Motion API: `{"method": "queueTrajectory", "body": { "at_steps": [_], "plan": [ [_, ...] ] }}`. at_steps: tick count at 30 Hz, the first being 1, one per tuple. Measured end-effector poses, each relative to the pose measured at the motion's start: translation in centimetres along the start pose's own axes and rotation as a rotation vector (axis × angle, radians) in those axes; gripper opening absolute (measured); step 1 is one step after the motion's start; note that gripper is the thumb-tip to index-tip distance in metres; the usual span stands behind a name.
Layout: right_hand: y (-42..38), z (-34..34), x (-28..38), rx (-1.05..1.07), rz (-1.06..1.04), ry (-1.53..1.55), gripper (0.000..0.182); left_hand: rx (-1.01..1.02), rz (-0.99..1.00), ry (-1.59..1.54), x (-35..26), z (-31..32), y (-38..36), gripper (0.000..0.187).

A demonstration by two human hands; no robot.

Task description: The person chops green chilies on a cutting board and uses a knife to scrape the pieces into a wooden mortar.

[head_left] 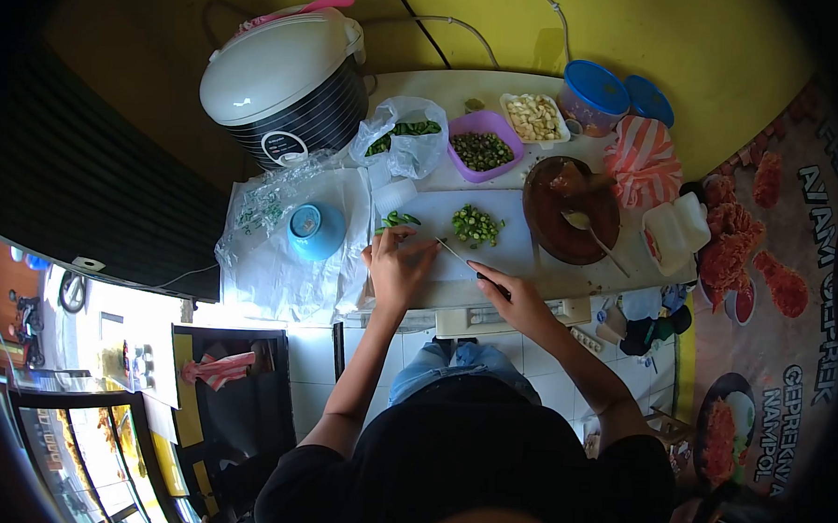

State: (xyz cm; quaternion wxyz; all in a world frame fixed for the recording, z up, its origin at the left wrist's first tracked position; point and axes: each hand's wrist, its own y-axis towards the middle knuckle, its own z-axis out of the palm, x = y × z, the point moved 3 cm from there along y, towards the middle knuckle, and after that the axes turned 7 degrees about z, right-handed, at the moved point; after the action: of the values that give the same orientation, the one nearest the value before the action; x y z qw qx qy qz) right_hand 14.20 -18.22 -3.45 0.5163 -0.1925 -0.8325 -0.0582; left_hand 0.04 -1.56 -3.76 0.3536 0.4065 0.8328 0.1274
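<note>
On the white cutting board point(426, 206), my right hand point(511, 298) is closed round the dark handle of a knife point(455, 252), its blade pointing up and left toward my left hand. My left hand point(400, 265) has its fingers bent and pressed down on the board, pinching what looks like a green chili point(442, 240) beside the blade tip; most of it is hidden by the fingers. Several whole green chilies point(397, 220) lie just above that hand. A small heap of chopped green chili point(477, 225) sits to the right of the blade.
A purple bowl point(457, 130) of chopped greens, a plastic bag point(422, 149) of green chilies and a tray point(567, 132) of pale cloves stand behind. A stone mortar point(542, 220) with a spoon point(602, 240) is right; a blue bowl point(319, 234) and rice cooker point(287, 64) are left.
</note>
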Motion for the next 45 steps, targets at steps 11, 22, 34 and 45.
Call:
{"method": "queueTrajectory", "body": {
  "at_steps": [11,22,34,45],
  "plan": [
    [0.6,0.7,0.1,-0.081,-0.100,-0.023,0.037,-0.034,-0.001,-0.081,0.7,0.6,-0.3,0.011],
    [0.6,-0.1,0.7,0.027,0.066,-0.041,0.038,-0.024,-0.047,-0.062,0.3,0.3,-0.2,0.014],
    [0.1,-1.5,0.4,-0.003,0.033,0.041,0.038,0.002,-0.005,-0.005,0.1,0.8,0.2,0.015],
    [-0.2,-1.7,1.0,0.026,0.077,0.026,0.038,0.038,0.052,-0.002,-0.5,-1.2,2.1,0.021]
  ]
}}
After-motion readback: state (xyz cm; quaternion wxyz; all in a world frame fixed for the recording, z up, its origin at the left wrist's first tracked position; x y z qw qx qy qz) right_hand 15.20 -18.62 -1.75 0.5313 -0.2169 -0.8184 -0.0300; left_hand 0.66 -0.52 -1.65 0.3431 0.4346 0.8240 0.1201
